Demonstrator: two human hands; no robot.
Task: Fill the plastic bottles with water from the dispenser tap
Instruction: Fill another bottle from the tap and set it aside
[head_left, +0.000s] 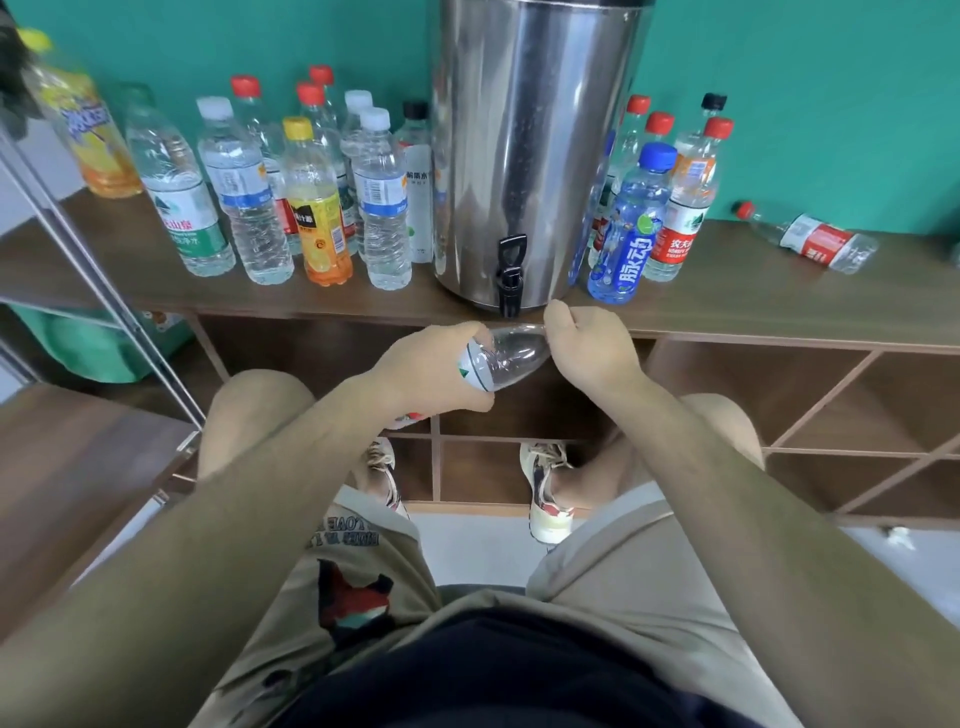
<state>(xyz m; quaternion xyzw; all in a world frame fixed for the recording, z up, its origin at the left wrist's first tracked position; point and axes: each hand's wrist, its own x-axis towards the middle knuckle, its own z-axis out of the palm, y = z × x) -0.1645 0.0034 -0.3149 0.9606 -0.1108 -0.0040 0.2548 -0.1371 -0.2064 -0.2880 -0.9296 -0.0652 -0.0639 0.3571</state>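
Left hand (436, 364): fingers wrapped round clear plastic bottle with white-green label (511, 353), held sideways. Right hand (587, 348): fingers curled, pinching its neck end; cap hidden. Black tap (510, 275) of steel dispenser (530, 156) just above right fingertips. Blue-capped bottle (631, 228) stands beyond them.

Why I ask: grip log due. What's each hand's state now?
Left hand: closed around the clear bottle.
Right hand: fingers curled, pinching that bottle's mouth end.

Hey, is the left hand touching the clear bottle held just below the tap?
Touching. The head view shows the left hand wrapped around the labelled body of the clear bottle.
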